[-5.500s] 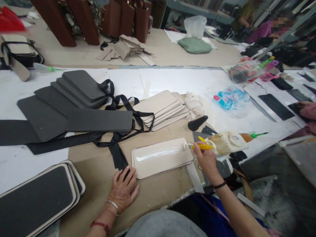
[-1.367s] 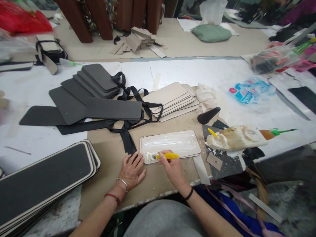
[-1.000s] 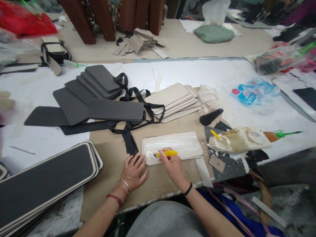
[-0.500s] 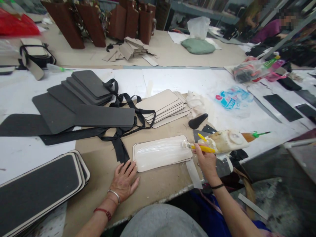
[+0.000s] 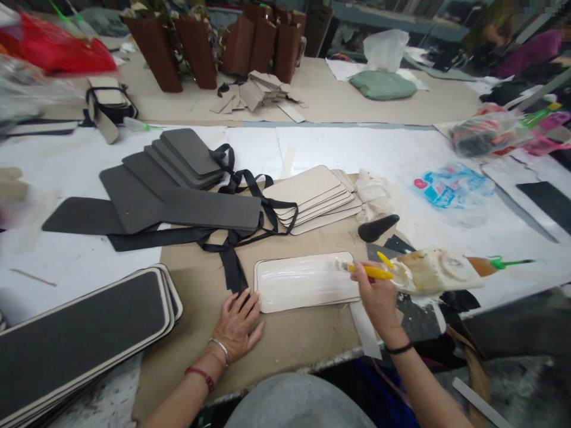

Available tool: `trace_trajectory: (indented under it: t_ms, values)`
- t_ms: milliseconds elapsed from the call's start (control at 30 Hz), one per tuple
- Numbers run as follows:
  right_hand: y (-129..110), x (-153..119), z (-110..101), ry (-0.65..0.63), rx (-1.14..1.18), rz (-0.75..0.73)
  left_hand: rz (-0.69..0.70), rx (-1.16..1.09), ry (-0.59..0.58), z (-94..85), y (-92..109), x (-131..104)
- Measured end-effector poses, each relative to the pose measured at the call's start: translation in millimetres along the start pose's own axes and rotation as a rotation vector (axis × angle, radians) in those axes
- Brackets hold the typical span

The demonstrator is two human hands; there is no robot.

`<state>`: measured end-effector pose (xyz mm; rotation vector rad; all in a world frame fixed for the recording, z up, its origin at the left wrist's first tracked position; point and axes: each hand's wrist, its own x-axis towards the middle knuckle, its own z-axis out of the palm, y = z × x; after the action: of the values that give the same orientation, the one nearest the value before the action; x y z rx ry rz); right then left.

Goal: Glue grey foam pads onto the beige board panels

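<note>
A pale rounded panel (image 5: 303, 282), streaked with wet white glue, lies in front of me on brown board. My right hand (image 5: 377, 297) grips a yellow-handled brush (image 5: 375, 272), its bristles on the panel's right end. With fingers spread, my left hand (image 5: 241, 324) rests flat on the board, fingertips at the panel's lower left corner, holding nothing. Right of the brush lies a glue-smeared container (image 5: 432, 270) with a second yellow handle beside it. Behind the panel are fanned pale panels (image 5: 307, 190) and a black tapered tool (image 5: 378, 227).
Dark grey panels (image 5: 209, 208) with black straps (image 5: 234, 261) lie back left. A stack of dark, pale-edged panels (image 5: 89, 327) fills the lower left. Brown cases (image 5: 196, 50) stand far back. A blurred hand (image 5: 11, 184) shows at the left edge; people are visible at upper right.
The whole view has shifted, so things sit farther right in the picture. The brush has moved slightly along the panel's right end. A blurred hand has appeared at the left edge.
</note>
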<state>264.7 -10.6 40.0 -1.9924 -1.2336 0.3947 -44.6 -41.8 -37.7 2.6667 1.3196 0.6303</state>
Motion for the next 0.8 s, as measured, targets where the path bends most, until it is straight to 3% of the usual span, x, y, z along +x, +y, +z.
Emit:
trace_trajectory:
  t_ms: [167, 233, 300, 367, 600, 800]
  values:
    - [-56.4, -32.2, 72.1, -0.302, 0.427, 0.159, -0.001, 0.007, 0.009, 0.9, -0.7, -0.3]
    - [-67.6, -38.8, 96.8, -0.366, 0.526, 0.22, -0.003, 0.005, 0.004, 1.4, -0.5, -0.5]
    - [-65.2, -36.2, 105.6, -0.37, 0.533, 0.239, -0.011, -0.003, 0.004, 1.6, -0.1, -0.8]
    - [-49.3, -25.6, 95.5, -0.299, 0.457, 0.245, -0.014, -0.013, 0.009, 1.6, 0.1, -0.9]
    - [23.0, 10.6, 8.3, 0.027, 0.059, 0.178, -0.025, -0.011, 0.029, 2.4, 0.8, -1.2]
    - [20.9, 9.2, -11.9, 0.086, -0.323, -0.018, -0.005, 0.03, 0.061, 2.7, 0.5, -1.4]
